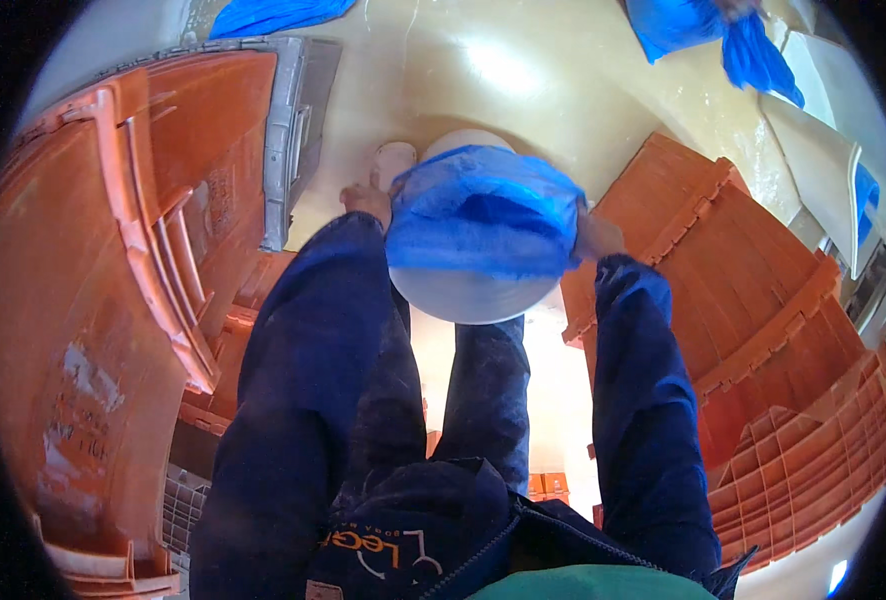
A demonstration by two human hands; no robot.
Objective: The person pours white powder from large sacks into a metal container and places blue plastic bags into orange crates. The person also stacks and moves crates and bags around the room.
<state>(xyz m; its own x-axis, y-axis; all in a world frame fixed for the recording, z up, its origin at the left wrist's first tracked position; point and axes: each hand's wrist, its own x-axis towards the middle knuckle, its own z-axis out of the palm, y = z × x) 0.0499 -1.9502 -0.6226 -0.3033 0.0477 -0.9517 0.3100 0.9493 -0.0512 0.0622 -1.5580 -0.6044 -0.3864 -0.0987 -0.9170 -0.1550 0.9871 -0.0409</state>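
A blue plastic bag (488, 210) is drawn across a white round container (473, 296), probably a bucket, held in front of my legs. A dark fold or opening shows in the middle of the plastic. My left hand (368, 202) grips the left edge of the bag, with part of the fingers hidden. At the opposite edge my right hand (600, 236) holds the plastic; it is slightly blurred. The container's pale curved surface shows beyond the bag and on the side nearest me. Whatever the container holds is hidden.
Large orange plastic crates (60, 292) stand close on the left, beside a grey crate (285, 142). More orange crates (735, 277) are at my right. Blue plastic (285, 15) lies at the far left; another blue bag (675, 30) hangs at the upper right, near a blurred hand.
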